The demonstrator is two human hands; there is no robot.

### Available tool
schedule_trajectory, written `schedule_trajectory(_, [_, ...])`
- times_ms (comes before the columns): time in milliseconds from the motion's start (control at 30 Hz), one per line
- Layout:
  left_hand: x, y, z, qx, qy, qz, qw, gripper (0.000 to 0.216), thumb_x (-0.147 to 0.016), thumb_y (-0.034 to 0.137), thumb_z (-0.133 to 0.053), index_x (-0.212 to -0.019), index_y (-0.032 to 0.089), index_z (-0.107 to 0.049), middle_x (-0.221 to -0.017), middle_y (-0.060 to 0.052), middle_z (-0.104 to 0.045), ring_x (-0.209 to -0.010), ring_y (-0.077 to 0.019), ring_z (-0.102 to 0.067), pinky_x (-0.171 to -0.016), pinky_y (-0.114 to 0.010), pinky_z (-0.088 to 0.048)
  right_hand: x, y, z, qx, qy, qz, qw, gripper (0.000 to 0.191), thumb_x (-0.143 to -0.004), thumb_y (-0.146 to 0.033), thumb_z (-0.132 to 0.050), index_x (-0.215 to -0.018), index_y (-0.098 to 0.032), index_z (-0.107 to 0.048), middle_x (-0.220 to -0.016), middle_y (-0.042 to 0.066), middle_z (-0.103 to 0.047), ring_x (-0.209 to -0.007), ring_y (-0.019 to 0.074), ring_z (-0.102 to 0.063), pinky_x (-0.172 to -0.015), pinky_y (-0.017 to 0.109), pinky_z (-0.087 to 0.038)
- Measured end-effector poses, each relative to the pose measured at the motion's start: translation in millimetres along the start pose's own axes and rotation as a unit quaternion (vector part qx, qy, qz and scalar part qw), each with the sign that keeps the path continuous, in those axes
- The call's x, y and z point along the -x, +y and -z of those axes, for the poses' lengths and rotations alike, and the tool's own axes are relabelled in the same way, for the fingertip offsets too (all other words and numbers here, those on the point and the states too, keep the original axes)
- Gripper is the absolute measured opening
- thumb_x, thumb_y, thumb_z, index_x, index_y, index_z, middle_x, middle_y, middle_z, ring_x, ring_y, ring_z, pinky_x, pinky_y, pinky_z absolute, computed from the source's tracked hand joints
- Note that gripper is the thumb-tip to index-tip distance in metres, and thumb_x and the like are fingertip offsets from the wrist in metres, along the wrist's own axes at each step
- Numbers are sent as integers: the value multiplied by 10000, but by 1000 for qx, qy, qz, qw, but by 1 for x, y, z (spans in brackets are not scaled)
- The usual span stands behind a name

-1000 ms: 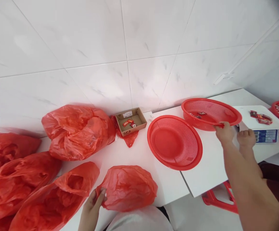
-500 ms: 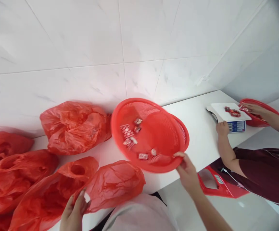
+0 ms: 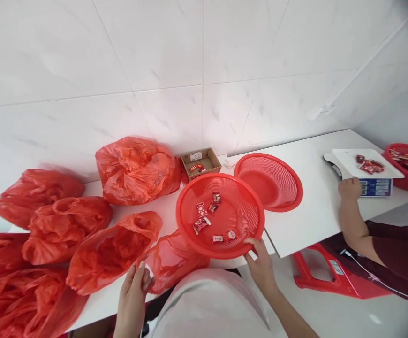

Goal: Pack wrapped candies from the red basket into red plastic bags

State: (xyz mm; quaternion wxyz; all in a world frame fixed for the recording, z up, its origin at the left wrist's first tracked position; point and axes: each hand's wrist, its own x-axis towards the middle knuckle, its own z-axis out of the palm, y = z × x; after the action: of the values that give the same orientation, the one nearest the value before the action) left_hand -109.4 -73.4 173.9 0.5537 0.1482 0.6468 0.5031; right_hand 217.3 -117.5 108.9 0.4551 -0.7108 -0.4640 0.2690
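My right hand (image 3: 259,266) grips the near right rim of a round red plastic basket (image 3: 237,211), thumb over the edge. Several small wrapped candies (image 3: 201,225) lie scattered on its bottom. My left hand (image 3: 134,286) is closed in a pinch at the edge of an open red plastic bag (image 3: 109,253), which stands with its mouth gaping. Another red plastic bag (image 3: 174,263) lies flat just right of that hand, partly under the basket. Behind the held basket, a second red basket (image 3: 270,180) rests on the table, with no candy visible in it.
Filled red bags (image 3: 137,171) stand along the wall and at the left. A small cardboard box (image 3: 200,162) holds some packets. At the right, a co-worker's hand (image 3: 350,188) touches a scale (image 3: 371,185) with candies on its tray. A red stool (image 3: 330,272) stands below the table.
The held basket has come down and nearer to me, uncovering the cardboard box and the second basket. My view has shifted left. The co-worker's other hand has moved into the far basket.
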Motion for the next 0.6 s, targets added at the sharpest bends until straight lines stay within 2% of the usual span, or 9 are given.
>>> schedule_trajectory(200, [7,8,-21,-11,-48,16,999,406,-673,469,-781,-665,216,-463,-608,68,-386,-555,-99,-349,-540,-222,-435,-25,30,6,50,81,-31,995,264,-845,-327,-542,-1087,-236,-591,-1112,75,-525,-1053,227,-551,-915,423,-511])
schedule_trajectory(300, [11,13,-28,-15,-65,21,998,395,-680,469,-773,-652,214,-473,-624,61,-394,-566,-102,-353,-552,-229,-447,-32,40,6,84,105,-64,989,320,-840,-361,-532,-1125,-226,-588,-1269,115,-465,-1133,256,-538,-914,437,-515])
schedule_trajectory(400, [14,17,-37,-16,-82,29,996,401,-691,470,-765,-636,216,-459,-612,63,-379,-561,-102,-330,-561,-232,-455,-35,41,13,161,96,-121,975,489,-821,-306,-505,-1304,-237,-517,-1477,150,-304,-1370,347,-350,-972,515,-460])
schedule_trajectory(500, [15,20,-47,-14,-88,38,995,404,-697,472,-761,-651,223,-447,-600,67,-373,-561,-105,-316,-558,-228,-453,-41,34,28,209,103,-111,966,667,-792,-206,-454,-1453,-217,-361,-1544,160,-235,-1482,347,-81,-1069,570,-342])
schedule_trajectory(600, [13,22,-60,-11,-96,43,994,418,-694,464,-768,-661,228,-424,-600,70,-374,-564,-106,-321,-556,-227,-452,-64,24,40,213,108,-68,969,615,-808,-211,-434,-1422,-212,-398,-1546,142,-253,-1478,314,-124,-1088,537,-337])
